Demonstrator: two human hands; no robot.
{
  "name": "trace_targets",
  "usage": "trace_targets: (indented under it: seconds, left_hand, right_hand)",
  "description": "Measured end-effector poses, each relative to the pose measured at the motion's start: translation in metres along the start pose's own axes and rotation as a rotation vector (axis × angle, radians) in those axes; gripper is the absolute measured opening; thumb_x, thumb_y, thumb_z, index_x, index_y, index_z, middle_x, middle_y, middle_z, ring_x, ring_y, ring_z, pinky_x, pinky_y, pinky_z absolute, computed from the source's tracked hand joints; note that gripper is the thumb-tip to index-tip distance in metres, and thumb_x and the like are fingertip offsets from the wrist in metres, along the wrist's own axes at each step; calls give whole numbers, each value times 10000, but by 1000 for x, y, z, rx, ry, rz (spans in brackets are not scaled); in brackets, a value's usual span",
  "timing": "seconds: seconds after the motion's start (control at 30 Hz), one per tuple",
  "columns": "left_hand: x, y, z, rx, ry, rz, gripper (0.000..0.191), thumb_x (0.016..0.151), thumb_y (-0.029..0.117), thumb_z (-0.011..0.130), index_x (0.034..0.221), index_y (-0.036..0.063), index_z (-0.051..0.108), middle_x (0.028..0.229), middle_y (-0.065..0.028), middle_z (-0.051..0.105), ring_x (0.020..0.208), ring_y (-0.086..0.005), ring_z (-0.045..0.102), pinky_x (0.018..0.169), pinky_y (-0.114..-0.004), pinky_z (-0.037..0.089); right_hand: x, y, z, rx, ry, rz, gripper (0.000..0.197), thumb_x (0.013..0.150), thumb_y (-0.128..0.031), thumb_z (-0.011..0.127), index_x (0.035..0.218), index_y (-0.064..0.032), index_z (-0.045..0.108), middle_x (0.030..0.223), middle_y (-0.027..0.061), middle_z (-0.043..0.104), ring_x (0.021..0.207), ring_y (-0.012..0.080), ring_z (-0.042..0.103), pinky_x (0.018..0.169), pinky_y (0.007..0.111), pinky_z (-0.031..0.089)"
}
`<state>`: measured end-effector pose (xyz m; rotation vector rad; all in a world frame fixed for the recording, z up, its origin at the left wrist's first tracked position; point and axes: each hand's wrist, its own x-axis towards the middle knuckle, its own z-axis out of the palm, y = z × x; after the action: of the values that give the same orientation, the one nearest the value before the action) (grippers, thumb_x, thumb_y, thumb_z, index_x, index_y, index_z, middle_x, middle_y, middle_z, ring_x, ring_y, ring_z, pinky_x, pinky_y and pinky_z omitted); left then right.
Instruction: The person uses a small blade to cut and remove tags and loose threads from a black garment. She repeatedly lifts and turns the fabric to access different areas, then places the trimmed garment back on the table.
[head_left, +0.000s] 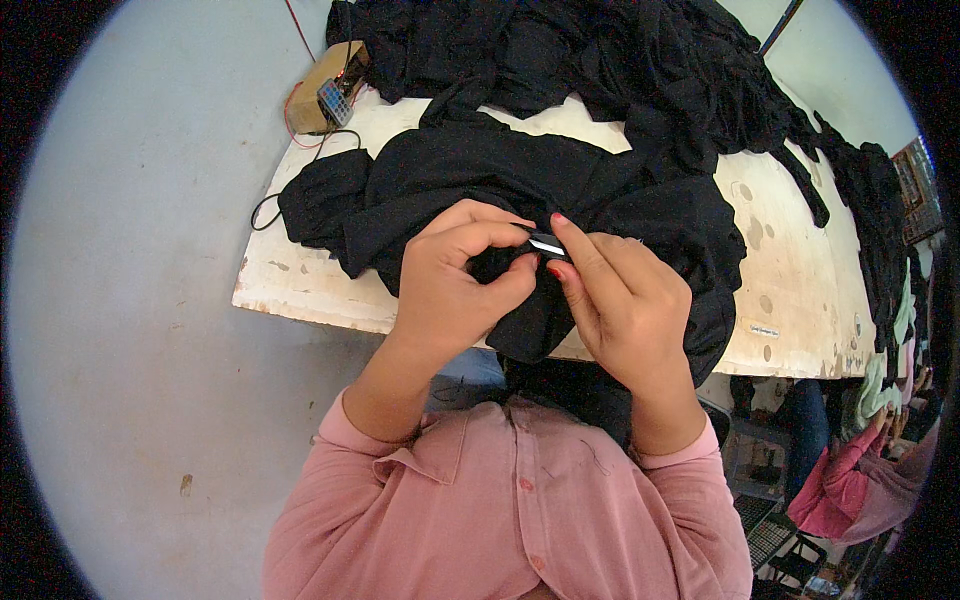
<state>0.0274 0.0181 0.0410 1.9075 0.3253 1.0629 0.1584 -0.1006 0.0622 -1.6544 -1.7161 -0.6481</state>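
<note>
A black garment (480, 161) lies bunched on the pale table, its near folds hanging over the front edge. Above it my left hand (457, 274) pinches a bit of the black cloth between thumb and fingers. My right hand (630, 292) comes in from the other side, thumb and forefinger closed on a small dark piece with a white strip (548, 247). Whether that piece is a label or a small tool cannot be told. The fingertips of both hands almost meet there, and they hide part of the cloth.
More black garments (540, 52) are heaped along the back of the worn table (780, 300). A cardboard box (311, 94) with wires and a remote control (334, 103) sits at the back left. At far right, a person in a pink sleeve (847, 480) is nearby.
</note>
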Motion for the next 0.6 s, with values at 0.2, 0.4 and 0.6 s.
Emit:
trace_targets:
  seconds: [0.2,0.4,0.6]
  left_hand:
    - [-1,-3,1,0,8,6,190,679,-92,684,850,-16,655,960,-135,640,911,-185,612,807,-275,473]
    - [-1,1,0,24,-15,4,192,683,-93,687,858,-21,650,977,-141,638,912,-185,611,806,-266,471]
    - [1,-12,-6,-263,91,-65,170,728,14,731,884,-29,678,953,-92,651,844,-143,626,723,-228,478]
  right_hand:
    - [4,0,-3,-41,-17,-23,345,747,-167,709,1069,-52,657,789,29,601,610,161,559,496,278,452]
    - [1,6,-1,11,-4,-30,371,742,-196,719,1077,-53,651,819,49,622,653,182,593,525,282,472]
    - [-15,4,5,242,78,-17,498,720,-318,719,1124,-44,620,862,85,637,691,229,616,575,301,491]
